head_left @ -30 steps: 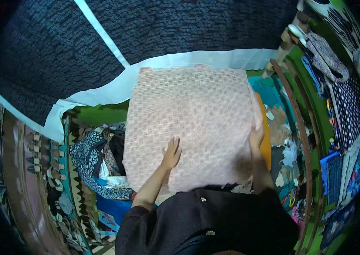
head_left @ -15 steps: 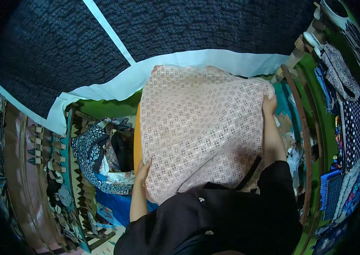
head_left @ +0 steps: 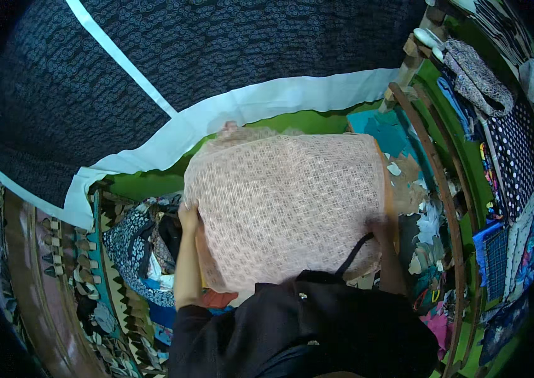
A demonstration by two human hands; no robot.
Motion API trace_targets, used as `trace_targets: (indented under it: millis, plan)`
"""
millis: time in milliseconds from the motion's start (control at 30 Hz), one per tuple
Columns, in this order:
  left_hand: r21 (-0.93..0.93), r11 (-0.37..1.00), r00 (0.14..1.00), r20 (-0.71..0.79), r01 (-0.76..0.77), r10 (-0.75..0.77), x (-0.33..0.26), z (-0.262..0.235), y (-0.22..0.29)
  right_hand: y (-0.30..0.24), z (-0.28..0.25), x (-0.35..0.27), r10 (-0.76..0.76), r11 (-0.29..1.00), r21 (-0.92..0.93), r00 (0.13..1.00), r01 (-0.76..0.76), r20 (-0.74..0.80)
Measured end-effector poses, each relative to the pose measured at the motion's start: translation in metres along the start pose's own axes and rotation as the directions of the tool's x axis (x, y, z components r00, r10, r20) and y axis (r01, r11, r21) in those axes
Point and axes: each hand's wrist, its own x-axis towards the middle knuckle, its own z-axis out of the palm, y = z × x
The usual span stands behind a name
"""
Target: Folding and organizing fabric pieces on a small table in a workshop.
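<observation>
A person in a dark top holds a piece of pale pink lace fabric (head_left: 289, 208) spread flat over a green work surface (head_left: 305, 120), seen from above. The left hand (head_left: 188, 217) grips the cloth's edge at nine o'clock, fingers curled onto the border; how tightly they close cannot be told. The right hand (head_left: 380, 228) sits at about four o'clock of the cloth, partly veiled under the lace, so its fingers cannot be read as spread or pinched. The lace fills the middle of the view, its longer side running roughly from nine to three o'clock between the two hands, with the far edge bunched slightly at twelve o'clock. Each hand is at its own side edge; neither is nearer the centre. An orange layer (head_left: 392, 201) peeks out along the right edge, beneath the lace. At twelve o'clock lies a dark blue patterned cloth with a white band (head_left: 267, 104). A heap of printed fabrics (head_left: 134, 242) lies at nine o'clock; paper scraps (head_left: 428, 223) are scattered at three o'clock.
</observation>
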Motion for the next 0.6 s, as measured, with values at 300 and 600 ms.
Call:
trace_targets:
  millis: [300, 600]
  plan:
    - [0.353, 0.935, 0.996, 0.067, 0.032, -0.060, 0.177, 0.014, 0.104, -0.166, -0.036, 0.087, -0.419, 0.874, 0.084, 0.831, 0.478, -0.367]
    - [0.668, 0.736, 0.960, -0.265, 0.111, 0.096, 0.009, -0.004, 0.058, -0.127, -0.011, 0.027, -0.305, 0.952, -0.161, 0.842, 0.260, -0.444]
